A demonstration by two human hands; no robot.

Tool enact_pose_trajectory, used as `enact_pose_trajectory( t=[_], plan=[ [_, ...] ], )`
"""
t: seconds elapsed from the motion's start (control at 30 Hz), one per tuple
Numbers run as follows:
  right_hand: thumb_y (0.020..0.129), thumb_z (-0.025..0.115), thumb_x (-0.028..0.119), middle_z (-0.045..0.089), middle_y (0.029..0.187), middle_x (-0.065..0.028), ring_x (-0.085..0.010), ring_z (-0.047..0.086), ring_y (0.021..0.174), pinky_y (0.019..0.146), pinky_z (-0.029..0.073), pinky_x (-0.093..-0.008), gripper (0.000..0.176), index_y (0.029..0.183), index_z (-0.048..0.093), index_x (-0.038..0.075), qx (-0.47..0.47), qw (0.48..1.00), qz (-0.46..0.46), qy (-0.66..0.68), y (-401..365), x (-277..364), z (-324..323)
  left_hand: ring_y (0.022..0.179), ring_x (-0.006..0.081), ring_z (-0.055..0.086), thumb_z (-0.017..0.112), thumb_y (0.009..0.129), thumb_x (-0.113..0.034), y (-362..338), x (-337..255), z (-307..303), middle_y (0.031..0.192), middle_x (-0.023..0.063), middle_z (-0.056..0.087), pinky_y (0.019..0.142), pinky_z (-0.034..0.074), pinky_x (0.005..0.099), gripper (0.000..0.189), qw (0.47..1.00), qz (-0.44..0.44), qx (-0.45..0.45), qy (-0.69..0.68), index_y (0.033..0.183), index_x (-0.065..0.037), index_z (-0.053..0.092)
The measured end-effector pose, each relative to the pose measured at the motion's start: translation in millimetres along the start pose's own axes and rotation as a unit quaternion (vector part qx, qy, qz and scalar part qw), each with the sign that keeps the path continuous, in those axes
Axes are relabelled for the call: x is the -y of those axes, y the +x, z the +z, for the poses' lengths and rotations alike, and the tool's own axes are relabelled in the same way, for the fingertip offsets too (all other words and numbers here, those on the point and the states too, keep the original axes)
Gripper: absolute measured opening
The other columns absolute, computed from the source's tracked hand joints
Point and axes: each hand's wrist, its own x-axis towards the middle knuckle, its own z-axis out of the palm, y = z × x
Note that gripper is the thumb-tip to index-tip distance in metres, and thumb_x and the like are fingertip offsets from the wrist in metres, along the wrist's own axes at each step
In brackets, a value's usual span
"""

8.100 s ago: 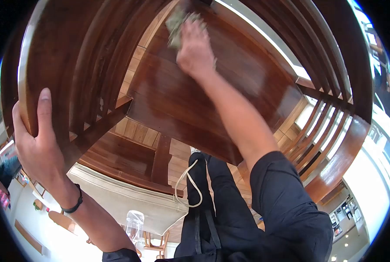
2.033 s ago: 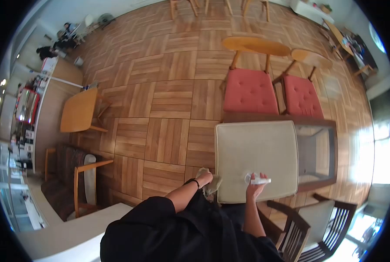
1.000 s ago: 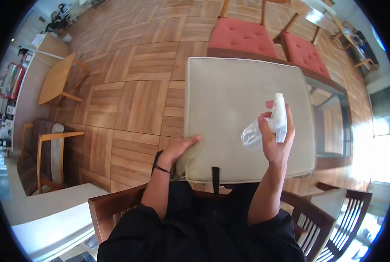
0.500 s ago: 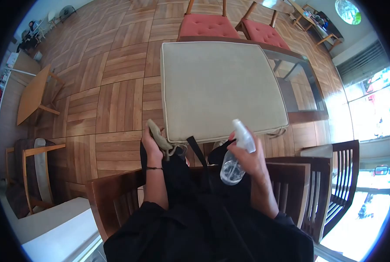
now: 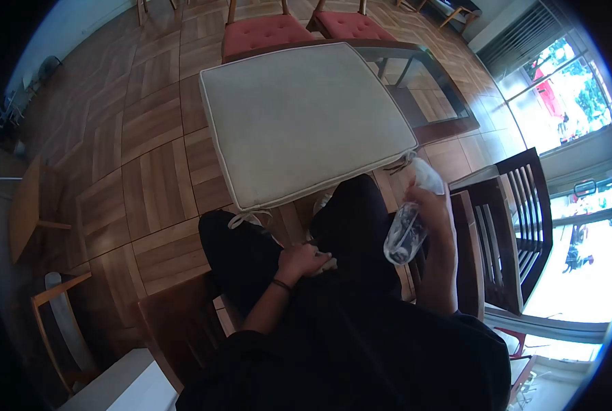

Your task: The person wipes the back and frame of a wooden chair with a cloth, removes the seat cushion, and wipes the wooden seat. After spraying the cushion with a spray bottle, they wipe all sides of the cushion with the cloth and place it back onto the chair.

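Note:
A clear spray bottle (image 5: 404,238) with a white top is gripped in my right hand (image 5: 432,207), tilted, off to the right of my lap. My left hand (image 5: 303,261) lies low over my lap, fingers curled round a beige cloth (image 5: 328,266) that shows only at its edge. In front of my knees, a large beige seat cushion (image 5: 306,123) rests on a wood-framed glass table. Thin fabric ties (image 5: 250,217) hang from its near corners, and neither hand touches it.
The table's glass top (image 5: 422,92) shows beyond the cushion. Two chairs with red cushions (image 5: 268,34) stand behind it. Dark slatted chairs (image 5: 518,212) are close on my right, and a wooden chair (image 5: 63,322) is at left. Parquet floor surrounds everything.
My left hand has come away from the cushion's near left corner, down to my lap with the cloth. My right hand has carried the spray bottle rightward. The view has turned right.

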Motion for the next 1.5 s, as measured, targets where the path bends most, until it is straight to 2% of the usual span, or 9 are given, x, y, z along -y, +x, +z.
enact_pose_trajectory(
  t=[0.2,0.4,0.5,0.73,1.1,1.27,1.37,1.47,1.5],
  plan=[
    [0.076,0.068,0.01,0.062,0.079,-0.0032,-0.0126,0.061,0.075,0.067,0.049,-0.0305,0.014,0.089,0.063,0.007,0.269,0.959,-0.011,-0.093,-40,-8,62,0.092,0.028,0.072,0.061,0.091,-0.052,23,33,14,0.099,0.0175,0.073,0.082,0.053,0.0346,0.049,0.951,0.03,-0.063,-0.301,0.108,-0.009,0.075],
    [0.071,0.07,0.006,0.065,0.079,-0.0028,-0.0128,0.063,0.075,0.07,0.051,-0.0313,0.018,0.088,0.065,0.005,0.294,0.954,-0.034,-0.046,-7,19,54,0.089,0.0208,0.07,0.065,0.094,-0.032,22,51,17,0.095,0.0174,0.073,0.078,0.051,0.0305,0.035,0.838,0.048,-0.163,-0.519,0.11,-0.001,0.071],
    [0.072,0.069,0.004,0.065,0.078,-0.0027,-0.0122,0.064,0.072,0.068,0.051,-0.0295,0.02,0.092,0.066,0.005,0.029,0.992,-0.119,-0.039,46,37,11,0.082,0.0264,0.068,0.068,0.092,-0.029,-9,27,-23,0.089,0.0155,0.069,0.075,0.051,0.0341,0.031,0.908,0.054,-0.195,-0.367,0.104,-0.001,0.071],
    [0.084,0.073,0.038,0.066,0.1,-0.0171,-0.0323,0.066,0.094,0.083,0.05,-0.043,0.047,0.111,0.059,0.002,-0.435,0.87,-0.233,-0.016,272,49,-61,0.082,0.0335,0.059,0.075,0.082,-0.024,-19,-21,-64,0.085,0.0152,0.056,0.073,0.048,0.0406,0.024,0.955,0.099,-0.215,-0.177,0.093,-0.003,0.068],
    [0.079,0.081,0.044,0.065,0.102,-0.0182,-0.0333,0.065,0.096,0.088,0.049,-0.0439,0.06,0.112,0.06,-0.001,-0.406,0.879,-0.196,-0.156,445,-52,-75,0.079,0.0262,0.056,0.084,0.071,-0.023,-4,-31,-64,0.079,0.0082,0.052,0.072,0.048,0.0365,0.027,0.97,0.08,-0.21,-0.091,0.092,-0.008,0.075],
    [0.079,0.076,0.053,0.063,0.12,-0.0187,-0.0389,0.059,0.114,0.091,0.046,-0.0504,0.065,0.118,0.055,0.004,-0.365,0.905,-0.153,-0.155,446,-57,-76,0.079,0.0242,0.058,0.081,0.073,-0.027,1,-45,-74,0.079,0.0073,0.05,0.068,0.049,0.0366,0.023,0.977,0.072,-0.158,-0.124,0.089,-0.012,0.075],
    [0.078,0.082,0.044,0.052,0.131,-0.0224,-0.0304,0.051,0.122,0.099,0.044,-0.042,0.073,0.126,0.051,-0.002,-0.451,0.822,-0.069,-0.341,422,-49,-56,0.073,0.0244,0.062,0.08,0.075,-0.028,-7,-62,-103,0.078,0.0058,0.056,0.063,0.05,0.0365,0.021,0.98,0.073,-0.11,-0.147,0.088,-0.013,0.074],
    [0.081,0.078,0.049,0.041,0.141,-0.0207,-0.0252,0.042,0.13,0.101,0.042,-0.0382,0.078,0.132,0.047,-0.001,-0.457,0.834,0.248,-0.185,347,4,-23,0.066,0.0268,0.063,0.079,0.076,-0.026,-9,-80,-128,0.074,0.0042,0.059,0.058,0.051,0.0363,0.019,0.962,0.155,-0.193,-0.114,0.087,-0.013,0.072],
    [0.082,0.076,0.053,0.044,0.139,-0.0189,-0.0233,0.044,0.128,0.099,0.042,-0.0366,0.08,0.134,0.047,0.0,-0.441,0.884,0.111,-0.112,325,-10,-11,0.064,0.028,0.062,0.079,0.077,-0.025,-10,-88,-141,0.072,0.0047,0.059,0.057,0.05,0.0368,0.017,0.958,0.167,-0.197,-0.121,0.086,-0.012,0.071]
  ],
)
